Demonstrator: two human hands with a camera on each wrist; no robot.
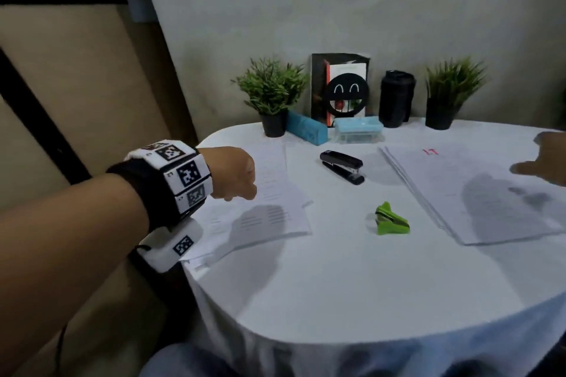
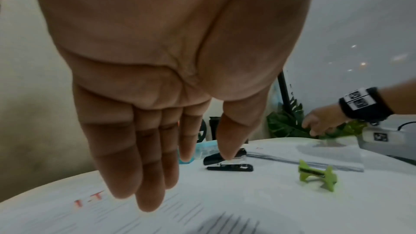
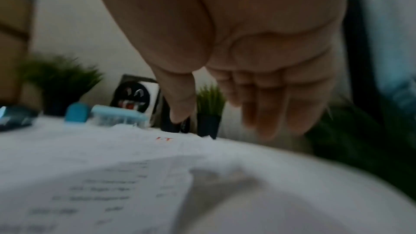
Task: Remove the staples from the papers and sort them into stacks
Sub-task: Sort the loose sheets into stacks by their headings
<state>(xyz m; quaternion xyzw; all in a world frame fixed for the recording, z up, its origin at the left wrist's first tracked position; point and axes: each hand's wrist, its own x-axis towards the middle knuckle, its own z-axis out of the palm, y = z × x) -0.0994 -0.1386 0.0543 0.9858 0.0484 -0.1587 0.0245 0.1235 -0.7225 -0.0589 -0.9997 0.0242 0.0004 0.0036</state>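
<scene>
- Left hand [image 1: 234,173] hung over the left papers [image 1: 269,211] at the table's [image 1: 337,285] left edge, fingers [image 2: 148,175] straight, holding nothing.
- Right hand [image 1: 548,162] hovered over the right stack [image 1: 477,193], fingers loose, empty.
- Green staple remover [image 1: 392,220] sat between both stacks, bare cloth around it; stapler [image 1: 343,166] beyond.

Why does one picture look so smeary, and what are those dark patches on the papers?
Right wrist view: motion blur smears the right hand and the plants; the print on the papers is unreadable. Head view: dim light; the dark patches are the hands' soft shadows on both paper stacks. Left wrist view: sharper; wide-angle stretches the left hand.
</scene>
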